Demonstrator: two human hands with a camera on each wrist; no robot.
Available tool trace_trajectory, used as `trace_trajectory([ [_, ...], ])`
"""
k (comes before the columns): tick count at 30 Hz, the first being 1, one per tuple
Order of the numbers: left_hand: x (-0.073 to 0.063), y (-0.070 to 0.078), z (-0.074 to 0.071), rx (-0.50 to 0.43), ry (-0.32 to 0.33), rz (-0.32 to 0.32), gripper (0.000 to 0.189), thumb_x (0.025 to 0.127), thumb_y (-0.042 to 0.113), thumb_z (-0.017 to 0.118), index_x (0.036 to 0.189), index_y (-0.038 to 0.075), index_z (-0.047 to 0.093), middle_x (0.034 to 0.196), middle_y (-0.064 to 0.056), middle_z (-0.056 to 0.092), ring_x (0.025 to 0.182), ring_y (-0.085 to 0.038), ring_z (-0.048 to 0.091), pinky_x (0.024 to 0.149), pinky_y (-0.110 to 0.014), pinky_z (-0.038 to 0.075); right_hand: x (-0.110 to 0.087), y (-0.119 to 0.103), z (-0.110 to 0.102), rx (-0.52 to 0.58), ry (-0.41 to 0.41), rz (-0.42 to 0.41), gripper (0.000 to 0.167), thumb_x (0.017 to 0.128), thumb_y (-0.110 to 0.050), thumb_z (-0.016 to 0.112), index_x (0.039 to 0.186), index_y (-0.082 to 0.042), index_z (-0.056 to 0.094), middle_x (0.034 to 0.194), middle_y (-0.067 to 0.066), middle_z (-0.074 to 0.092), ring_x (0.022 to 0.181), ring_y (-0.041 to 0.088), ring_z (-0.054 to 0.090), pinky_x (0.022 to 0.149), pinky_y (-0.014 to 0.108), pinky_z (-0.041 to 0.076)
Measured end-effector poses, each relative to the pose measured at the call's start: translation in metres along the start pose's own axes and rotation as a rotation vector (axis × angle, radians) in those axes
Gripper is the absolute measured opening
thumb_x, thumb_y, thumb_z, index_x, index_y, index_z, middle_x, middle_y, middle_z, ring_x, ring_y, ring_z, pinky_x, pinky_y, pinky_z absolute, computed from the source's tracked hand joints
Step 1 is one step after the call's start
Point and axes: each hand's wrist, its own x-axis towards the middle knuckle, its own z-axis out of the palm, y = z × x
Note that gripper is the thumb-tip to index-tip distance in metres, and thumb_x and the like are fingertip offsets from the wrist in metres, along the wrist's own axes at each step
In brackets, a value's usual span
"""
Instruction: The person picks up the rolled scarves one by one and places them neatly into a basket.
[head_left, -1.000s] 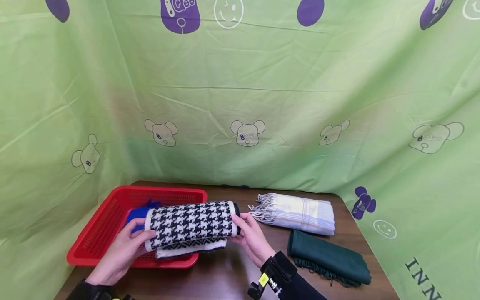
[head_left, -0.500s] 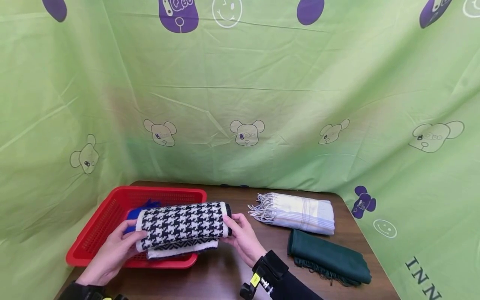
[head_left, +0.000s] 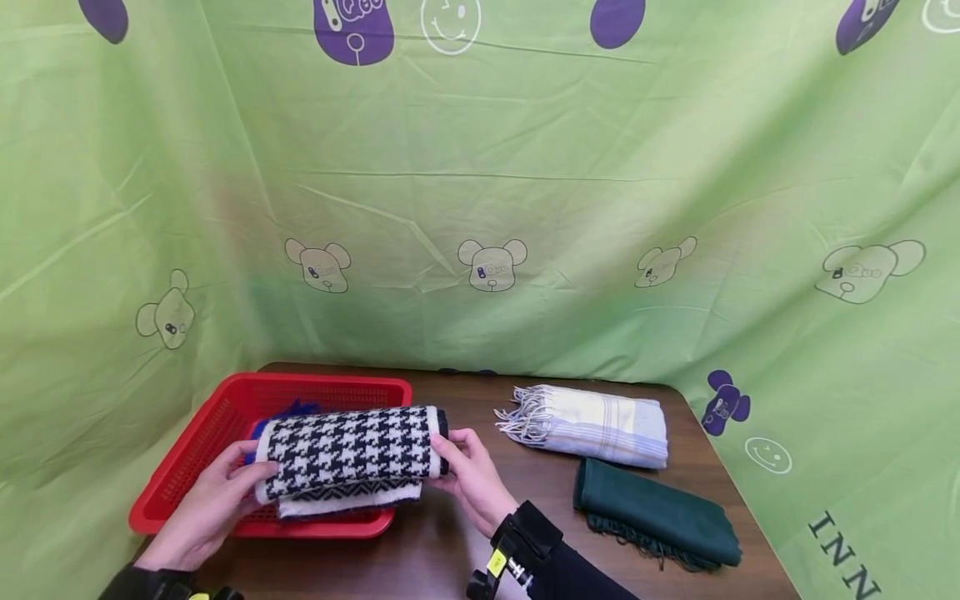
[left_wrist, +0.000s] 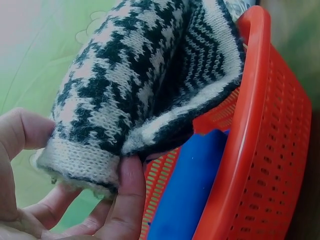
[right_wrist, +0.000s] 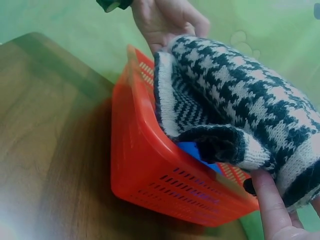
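Both hands hold a folded black-and-white houndstooth knit scarf (head_left: 348, 450) above the front part of a red plastic basket (head_left: 176, 479). At the scarf's left end, my left hand (head_left: 213, 500) pinches it between thumb and fingers. My right hand (head_left: 468, 479) grips the opposite end, thumb on top. A loose flap with a zigzag pattern (left_wrist: 212, 55) hangs under the roll, close to the basket's rim in the left wrist view. Inside the basket lies a blue cloth (left_wrist: 192, 185), mostly covered by the scarf in the head view.
A pale scarf with fringe (head_left: 592, 425) lies folded at the back right of the brown table (head_left: 442, 558). In front of it is a folded dark green scarf (head_left: 656, 512), also fringed. A green printed curtain (head_left: 480, 192) hangs behind and at the sides.
Both hands have carried the houndstooth scarf to the left, further over the basket. The pale and green scarves stay where they were.
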Motion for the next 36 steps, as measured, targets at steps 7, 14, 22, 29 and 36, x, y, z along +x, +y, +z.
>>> trace_trajectory([
  [7,0.003,-0.004,-0.009,-0.002,0.018,0.018,0.028,0.108,0.015,0.062,0.134,0.010,0.051,0.123,-0.002,0.057,0.101,-0.011,0.068,0.087,-0.031,0.063,0.001,0.003,0.011,0.001,0.023,-0.009,0.033,0.107,-0.023,0.066,0.125,-0.003,0.047,0.126,0.017,0.057,0.101,0.022,0.069,0.093,0.048,0.062],
  [14,0.007,-0.007,-0.019,-0.019,0.019,0.006,0.025,0.109,0.014,0.062,0.132,0.012,0.054,0.119,0.000,0.060,0.100,-0.010,0.068,0.086,-0.031,0.063,0.002,0.006,0.019,0.007,0.020,-0.004,0.033,0.106,-0.022,0.067,0.124,-0.003,0.048,0.123,0.015,0.057,0.099,0.021,0.069,0.089,0.044,0.063],
  [22,0.010,-0.010,-0.028,0.001,0.017,-0.004,0.020,0.109,0.014,0.061,0.128,0.011,0.057,0.114,0.001,0.061,0.098,-0.011,0.068,0.084,-0.032,0.063,0.002,0.009,0.025,0.005,0.001,0.008,0.032,0.105,-0.021,0.068,0.122,-0.003,0.047,0.125,0.017,0.057,0.100,0.023,0.070,0.091,0.050,0.063],
  [29,0.011,-0.017,-0.036,0.021,0.018,0.008,0.014,0.110,0.016,0.059,0.124,0.015,0.059,0.112,0.003,0.060,0.096,-0.009,0.067,0.082,-0.029,0.063,0.005,0.012,0.031,-0.007,-0.017,0.021,0.033,0.104,-0.020,0.070,0.121,-0.003,0.046,0.124,0.018,0.060,0.102,0.026,0.072,0.093,0.053,0.063],
  [36,0.012,-0.017,-0.044,0.022,0.029,0.001,0.011,0.109,0.015,0.058,0.117,0.023,0.061,0.107,0.008,0.061,0.093,-0.006,0.066,0.080,-0.027,0.062,0.009,0.015,0.036,0.001,-0.050,0.025,0.035,0.104,-0.021,0.072,0.119,-0.003,0.046,0.124,0.019,0.058,0.105,0.030,0.073,0.093,0.055,0.062],
])
